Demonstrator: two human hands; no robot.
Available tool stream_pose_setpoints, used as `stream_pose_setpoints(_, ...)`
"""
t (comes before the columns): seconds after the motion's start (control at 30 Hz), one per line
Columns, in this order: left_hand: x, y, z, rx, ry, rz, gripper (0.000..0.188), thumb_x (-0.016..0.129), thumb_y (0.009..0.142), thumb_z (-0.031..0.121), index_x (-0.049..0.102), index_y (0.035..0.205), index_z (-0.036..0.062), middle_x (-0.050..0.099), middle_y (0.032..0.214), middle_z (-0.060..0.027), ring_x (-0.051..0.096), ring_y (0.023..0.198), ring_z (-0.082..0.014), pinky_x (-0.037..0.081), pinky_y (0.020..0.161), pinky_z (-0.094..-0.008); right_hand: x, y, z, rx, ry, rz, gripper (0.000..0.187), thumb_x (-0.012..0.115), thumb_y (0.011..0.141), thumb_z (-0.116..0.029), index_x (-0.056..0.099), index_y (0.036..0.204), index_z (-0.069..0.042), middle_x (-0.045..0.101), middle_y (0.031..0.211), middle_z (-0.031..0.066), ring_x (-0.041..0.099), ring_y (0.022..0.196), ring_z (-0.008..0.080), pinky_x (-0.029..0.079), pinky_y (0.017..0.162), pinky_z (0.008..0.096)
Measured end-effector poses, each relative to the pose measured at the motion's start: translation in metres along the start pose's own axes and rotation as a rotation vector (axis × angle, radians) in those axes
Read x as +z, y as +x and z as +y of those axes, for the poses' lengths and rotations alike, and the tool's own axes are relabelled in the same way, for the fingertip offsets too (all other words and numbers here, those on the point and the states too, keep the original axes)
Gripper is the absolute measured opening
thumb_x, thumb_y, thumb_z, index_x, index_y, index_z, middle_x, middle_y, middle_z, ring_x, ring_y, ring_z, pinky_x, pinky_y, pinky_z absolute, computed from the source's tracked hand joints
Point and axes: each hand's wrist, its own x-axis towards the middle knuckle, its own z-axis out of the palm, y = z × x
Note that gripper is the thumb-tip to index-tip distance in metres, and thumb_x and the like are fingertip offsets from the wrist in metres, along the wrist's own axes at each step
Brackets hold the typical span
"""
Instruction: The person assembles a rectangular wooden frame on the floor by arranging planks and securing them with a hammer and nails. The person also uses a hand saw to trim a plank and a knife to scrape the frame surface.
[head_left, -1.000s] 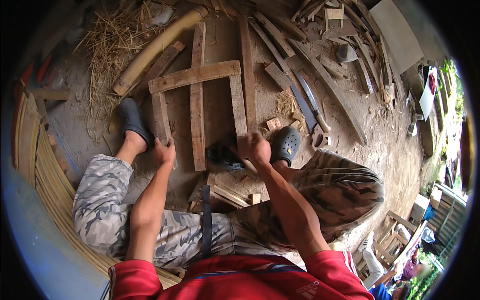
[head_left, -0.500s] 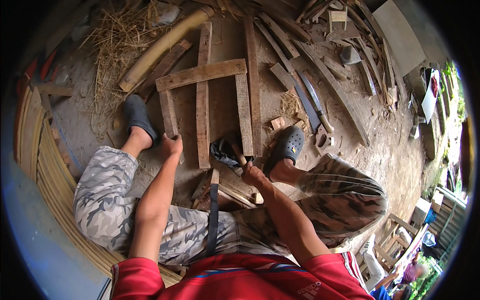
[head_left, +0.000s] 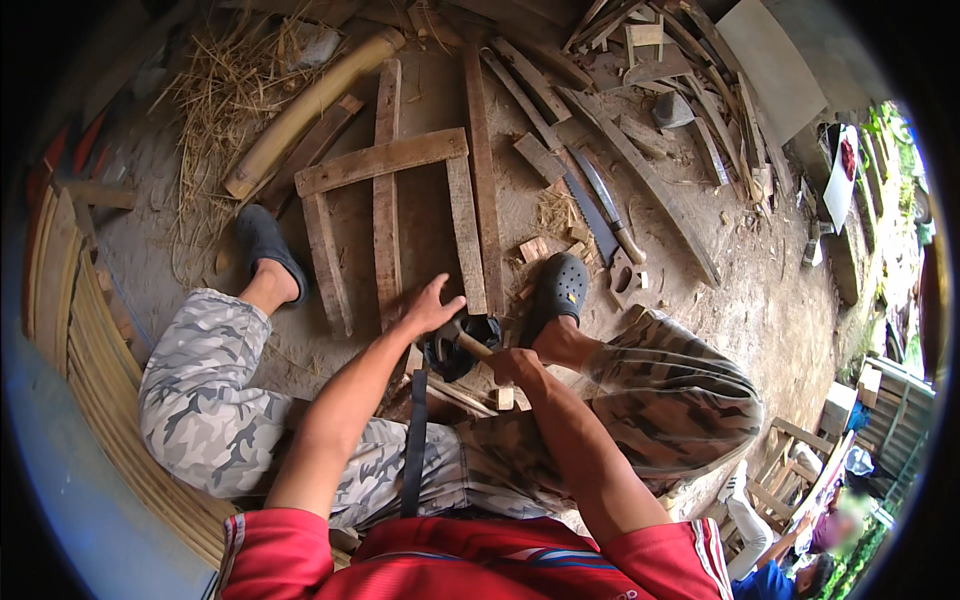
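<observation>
A three-sided wooden frame [head_left: 382,162] lies on the ground between my feet, its two legs pointing toward me. One loose batten [head_left: 387,230] passes beneath its crosspiece; another long batten [head_left: 482,180] lies beside its right leg. My left hand [head_left: 432,307] is open, thumb and fingers apart, just left of the right leg's near end. My right hand [head_left: 515,367] is closed around the wooden handle of a tool [head_left: 474,346]. The tool's head cannot be made out against a black plastic bag [head_left: 450,358], which sits below the right leg's end.
A handsaw [head_left: 598,225] and a long knife [head_left: 612,208] lie beyond my right clog [head_left: 562,293], near wood offcuts [head_left: 534,249]. A bamboo pole [head_left: 312,112] and straw [head_left: 228,100] are at far left. Planks [head_left: 640,180] lie at right; people [head_left: 800,545] sit at lower right.
My left hand has let go of the frame's left leg and moved right, toward its right leg. The handle in my right hand has tilted flatter and come slightly nearer.
</observation>
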Motion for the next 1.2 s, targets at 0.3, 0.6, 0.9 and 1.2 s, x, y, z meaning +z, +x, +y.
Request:
stream_pose_setpoints(0.3, 0.03, 0.004, 0.031, -0.35, 0.006, -0.208, 0.116, 0.068, 0.073, 0.066, 0.025, 0.144, -0.0151, 0.029, 0.15, -0.0342, 0.032, 0.141, -0.0384, 0.03, 0.115, -0.0404, 0.024, 0.018, 0.012, -0.052, -0.041, -0.071, 0.048, 0.062, 0.082, -0.03, 0.057, 0.13, -0.031, 0.069, 0.113, 0.0101, 0.067, 0.107, 0.025, 0.056, 0.08, 0.0399)
stream_pose_setpoints(0.6, 0.04, -0.002, -0.003, -0.23, 0.124, -0.223, 0.091, 0.066, 0.079, 0.05, 0.037, 0.137, -0.0144, 0.042, 0.141, -0.0328, 0.041, 0.135, -0.0385, 0.035, 0.11, -0.0405, 0.048, 0.104, 0.027, 0.098, 0.836, 0.73, 0.051, 0.064, 0.085, -0.043, 0.061, 0.11, 0.001, 0.068, 0.098, 0.0278, 0.063, 0.097, 0.0458, 0.053, 0.082, 0.0496)
stream_pose_setpoints(0.9, 0.041, -0.013, 0.02, -0.236, 0.248, -0.304, 0.062, 0.064, 0.084, 0.046, 0.063, 0.118, -0.0054, 0.061, 0.117, -0.0321, 0.059, 0.113, -0.0417, 0.046, 0.098, -0.043, 0.061, 0.107, 0.016, -0.127, 0.406, 0.349, 0.03, 0.051, 0.077, -0.017, 0.073, 0.097, -0.01, 0.069, 0.102, 0.0222, 0.066, 0.099, 0.0382, 0.053, 0.086, 0.0445)
stream_pose_setpoints(1.2, 0.049, -0.004, -0.002, -0.409, 0.033, 0.226, 0.06, 0.059, 0.085, 0.044, 0.059, 0.122, -0.0022, 0.065, 0.113, -0.027, 0.061, 0.11, -0.0409, 0.047, 0.094, -0.0459, 0.021, 0.058, 0.019, 0.43, 0.93, 0.62, 0.038, 0.048, 0.088, -0.031, 0.065, 0.106, -0.003, 0.065, 0.108, 0.0287, 0.061, 0.109, 0.042, 0.049, 0.094, 0.0455)
